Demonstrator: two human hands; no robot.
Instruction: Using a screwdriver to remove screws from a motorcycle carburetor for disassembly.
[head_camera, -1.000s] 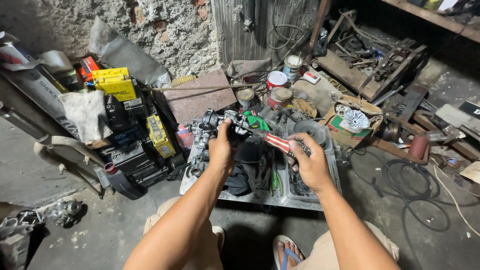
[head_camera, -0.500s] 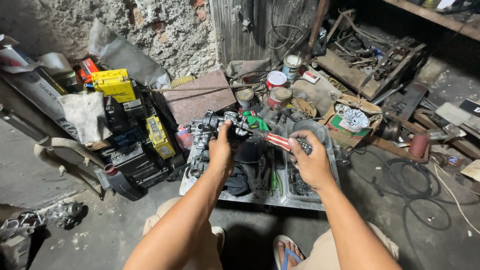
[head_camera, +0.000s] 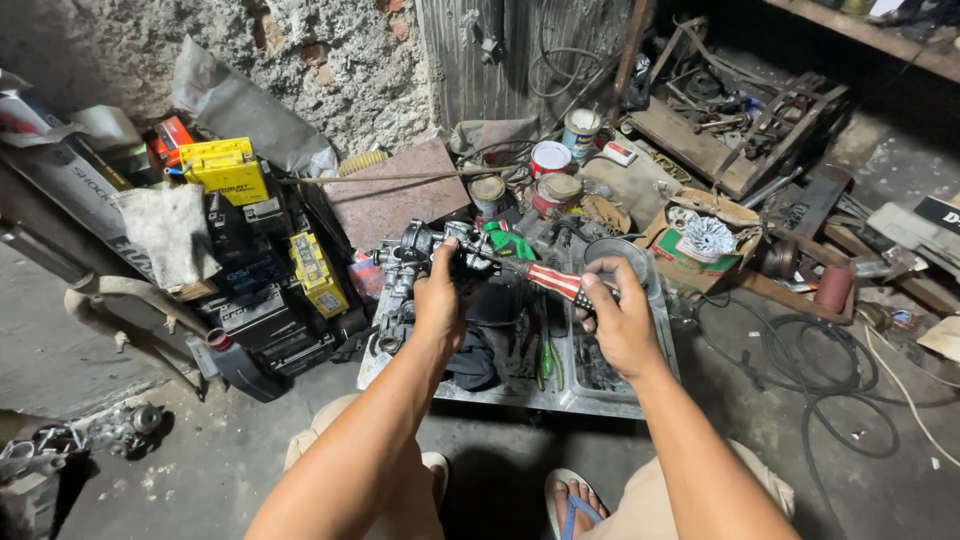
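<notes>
Underfoot, gritty concrete floor (head_camera: 180, 480); cracked plaster wall (head_camera: 330, 60).

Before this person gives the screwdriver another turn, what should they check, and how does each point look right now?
1. Left hand steadies the grey metal engine part: ok.
2. Right hand is closed on the red and white striped screwdriver handle: ok.
3. Tip seated in a screw: cannot tell, hidden among the part.
4. Metal tray sits under the work to catch bits: ok.
5. Floor near the sandalled foot is free of cables: not ok, black cable coils close by.
</notes>
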